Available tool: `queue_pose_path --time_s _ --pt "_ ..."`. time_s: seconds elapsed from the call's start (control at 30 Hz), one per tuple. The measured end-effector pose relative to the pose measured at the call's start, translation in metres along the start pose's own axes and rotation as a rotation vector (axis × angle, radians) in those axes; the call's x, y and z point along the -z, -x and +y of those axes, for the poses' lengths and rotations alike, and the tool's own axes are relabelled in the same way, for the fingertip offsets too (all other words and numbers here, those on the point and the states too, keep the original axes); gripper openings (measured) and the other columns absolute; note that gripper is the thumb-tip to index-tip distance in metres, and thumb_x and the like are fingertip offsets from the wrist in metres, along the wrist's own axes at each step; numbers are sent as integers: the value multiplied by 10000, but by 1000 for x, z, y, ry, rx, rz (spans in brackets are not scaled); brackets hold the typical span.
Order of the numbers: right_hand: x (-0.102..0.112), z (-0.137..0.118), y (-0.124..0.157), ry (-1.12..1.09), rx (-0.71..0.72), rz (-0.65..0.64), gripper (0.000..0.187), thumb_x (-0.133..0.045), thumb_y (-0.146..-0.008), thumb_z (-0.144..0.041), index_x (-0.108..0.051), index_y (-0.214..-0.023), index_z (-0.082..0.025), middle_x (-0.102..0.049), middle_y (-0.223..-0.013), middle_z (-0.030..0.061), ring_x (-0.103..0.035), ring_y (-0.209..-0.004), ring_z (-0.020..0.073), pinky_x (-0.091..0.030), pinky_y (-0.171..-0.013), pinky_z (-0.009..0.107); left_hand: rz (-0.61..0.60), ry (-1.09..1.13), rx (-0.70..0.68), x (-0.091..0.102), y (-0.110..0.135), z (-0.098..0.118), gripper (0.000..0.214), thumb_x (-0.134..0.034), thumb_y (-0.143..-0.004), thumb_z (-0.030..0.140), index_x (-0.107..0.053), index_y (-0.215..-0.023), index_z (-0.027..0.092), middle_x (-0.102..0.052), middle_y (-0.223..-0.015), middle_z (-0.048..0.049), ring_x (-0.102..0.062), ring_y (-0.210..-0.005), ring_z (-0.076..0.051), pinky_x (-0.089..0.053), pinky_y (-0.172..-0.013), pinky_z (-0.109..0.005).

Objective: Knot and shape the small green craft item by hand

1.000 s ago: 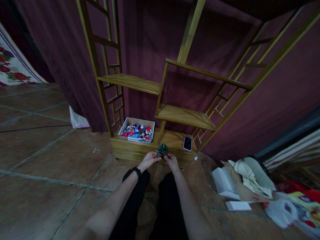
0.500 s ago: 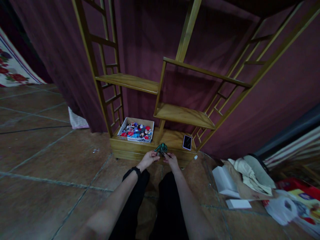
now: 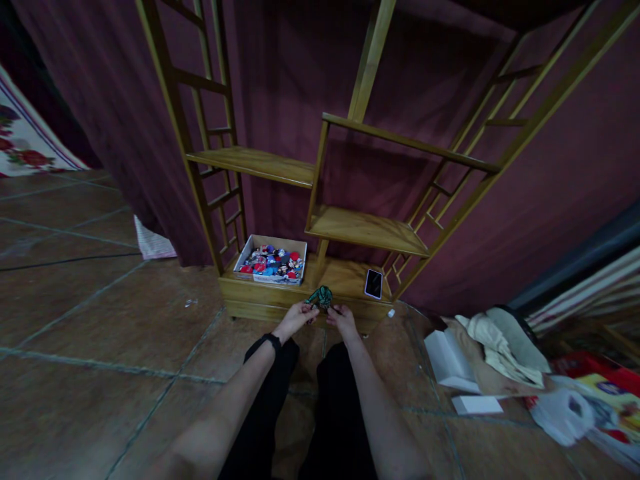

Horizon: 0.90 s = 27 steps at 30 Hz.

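Note:
Both my hands are stretched out over the floor in front of a wooden shelf unit (image 3: pixel 367 230). My left hand (image 3: pixel 296 317), with a black band at the wrist, and my right hand (image 3: pixel 342 320) pinch a small dark green figure (image 3: pixel 322 296) between them, just above the front edge of the shelf's bottom board. An open white box (image 3: pixel 273 259) full of several small colourful figures stands on that bottom board to the left. A black phone (image 3: pixel 374 284) lies on the same board to the right.
Dark red curtains hang behind the shelf. On the tiled floor at the right lie white boxes (image 3: pixel 447 363), crumpled beige cloth (image 3: pixel 500 353), a plastic bag (image 3: pixel 563 412) and colourful packaging. My black trouser legs show at the bottom.
My hands stay on the green figure, which has turned slightly between them. The view has shifted a little.

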State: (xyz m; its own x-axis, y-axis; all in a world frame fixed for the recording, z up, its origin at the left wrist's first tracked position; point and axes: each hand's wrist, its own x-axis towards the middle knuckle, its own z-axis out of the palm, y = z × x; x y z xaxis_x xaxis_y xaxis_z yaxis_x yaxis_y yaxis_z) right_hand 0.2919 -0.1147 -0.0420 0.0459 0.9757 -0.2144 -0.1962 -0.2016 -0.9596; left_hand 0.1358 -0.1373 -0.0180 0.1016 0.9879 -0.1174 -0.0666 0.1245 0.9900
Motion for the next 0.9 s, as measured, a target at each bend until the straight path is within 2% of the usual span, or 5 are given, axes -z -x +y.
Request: queue_pose_path --time_s 0.2,0.47,0.7,0.9 --pt "-2 -3 3 36 -9 -9 389 -702 -484 -345 -465 -742 -175 -551 -672 -33 -545 -507 96 -508 -529 265 34 -132 21 1 5 9 371 -613 -612 486 -539 -599 123 -574 -471 -14 -485 -417 -93 -338 -441 -205" --pt "-3 -2 2 82 -14 -14 367 -701 -475 -347 -473 -710 -181 -562 -611 -38 -553 -497 114 -507 -525 273 54 -109 3 1 3 5 265 -644 -608 380 -557 -604 129 -579 -485 -8 -494 -423 -97 -351 -443 -203" --pt "-3 1 -1 43 -24 -31 400 -707 -459 -343 -453 -724 -185 -550 -659 -41 -539 -499 97 -505 -524 275 49 -158 -43 3 1 1 129 -634 -592 243 -552 -583 144 -565 -490 18 -486 -445 -91 -346 -459 -195" --pt "-3 -1 2 22 -22 -38 423 -713 -442 -334 -433 -722 -189 -553 -685 -39 -542 -516 97 -503 -536 279 67 -182 -53 3 1 0 128 -633 -581 248 -561 -582 142 -573 -505 16 -497 -467 -96 -349 -480 -197"
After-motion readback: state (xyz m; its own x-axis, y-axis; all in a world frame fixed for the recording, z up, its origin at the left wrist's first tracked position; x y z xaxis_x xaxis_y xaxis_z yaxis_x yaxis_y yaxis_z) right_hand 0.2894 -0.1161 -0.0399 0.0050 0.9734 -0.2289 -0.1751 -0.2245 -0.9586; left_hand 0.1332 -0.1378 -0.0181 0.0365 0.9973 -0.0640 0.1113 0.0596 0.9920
